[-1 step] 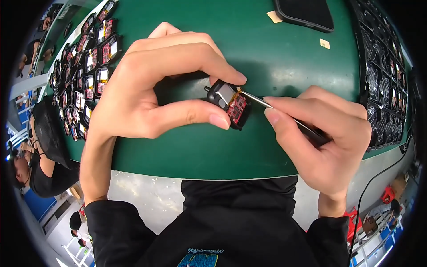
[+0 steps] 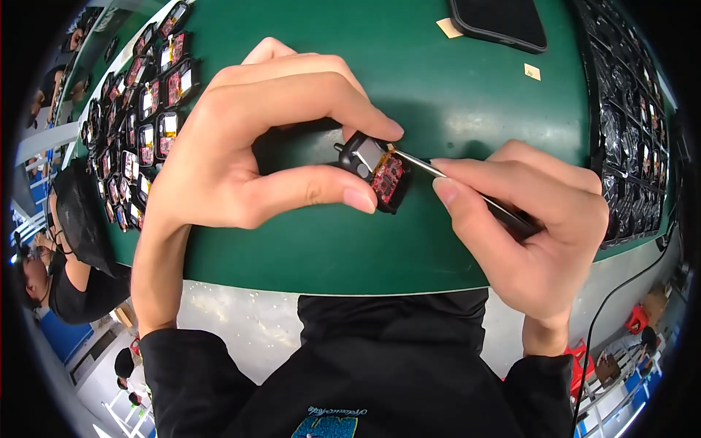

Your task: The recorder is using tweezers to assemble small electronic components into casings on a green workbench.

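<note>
Between the thumb and index finger of my left hand is a small open black device housing. Inside it show a silver-grey block and a red circuit board with tiny parts, joined near a yellowish flex strip. My right hand pinches a pair of slim tweezers, silver at the point and dark farther back. Their tip touches or nearly touches the yellowish strip at the housing's upper right edge; exact contact is too small to tell. The housing is held tilted above the green table.
Many similar open housings lie in rows at the left of the green table. A black compartment tray stands along the right. A dark phone and a small paper label lie at the back. Another person sits at left.
</note>
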Demonstrator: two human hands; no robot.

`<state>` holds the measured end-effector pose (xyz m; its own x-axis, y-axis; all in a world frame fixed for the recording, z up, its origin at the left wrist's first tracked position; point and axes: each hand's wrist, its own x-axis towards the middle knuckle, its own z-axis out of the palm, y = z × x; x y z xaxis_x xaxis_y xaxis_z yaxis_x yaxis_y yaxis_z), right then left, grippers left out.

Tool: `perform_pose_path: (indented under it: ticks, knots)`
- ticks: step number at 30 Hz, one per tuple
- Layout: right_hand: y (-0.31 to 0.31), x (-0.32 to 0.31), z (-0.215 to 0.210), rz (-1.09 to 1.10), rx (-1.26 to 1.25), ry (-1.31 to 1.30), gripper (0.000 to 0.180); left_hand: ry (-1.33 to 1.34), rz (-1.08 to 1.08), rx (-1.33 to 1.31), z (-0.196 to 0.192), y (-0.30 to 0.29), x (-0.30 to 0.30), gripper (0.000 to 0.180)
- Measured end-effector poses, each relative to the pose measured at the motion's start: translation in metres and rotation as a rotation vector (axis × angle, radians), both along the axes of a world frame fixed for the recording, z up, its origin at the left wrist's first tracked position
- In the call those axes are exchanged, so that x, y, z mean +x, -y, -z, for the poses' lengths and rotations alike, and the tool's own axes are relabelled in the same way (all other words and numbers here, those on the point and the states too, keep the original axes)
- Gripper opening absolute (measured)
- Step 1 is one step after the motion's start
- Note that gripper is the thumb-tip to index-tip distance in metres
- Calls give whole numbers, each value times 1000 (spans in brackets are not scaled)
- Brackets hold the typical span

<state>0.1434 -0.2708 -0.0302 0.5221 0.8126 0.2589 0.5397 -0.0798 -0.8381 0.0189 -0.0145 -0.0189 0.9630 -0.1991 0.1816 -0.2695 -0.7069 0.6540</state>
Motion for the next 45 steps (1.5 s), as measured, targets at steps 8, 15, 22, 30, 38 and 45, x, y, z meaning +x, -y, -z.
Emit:
perform_pose_path:
  ticks: [8,15,22,30,38,45]
  knots:
    - [-1,-4,3,2,27,8,20,0,25,32,0,3,0,62]
    - [-1,-1,5,-10,42,10,21,-17,14,26,-1,1,0,60]
    - [-2,-2,1,8,14,24,22,-18,34,38,-1,-2,0,59]
    - [0,-7,8,2,87,195,21,-24,24,35,-2,0,0,56]
    - [4,-2,1,103,106,60,19,-20,-33,-33,-3,7,-3,59]
    - [-8,-4,-1,84,113,29,17,83,-25,32,4,7,-3,61]
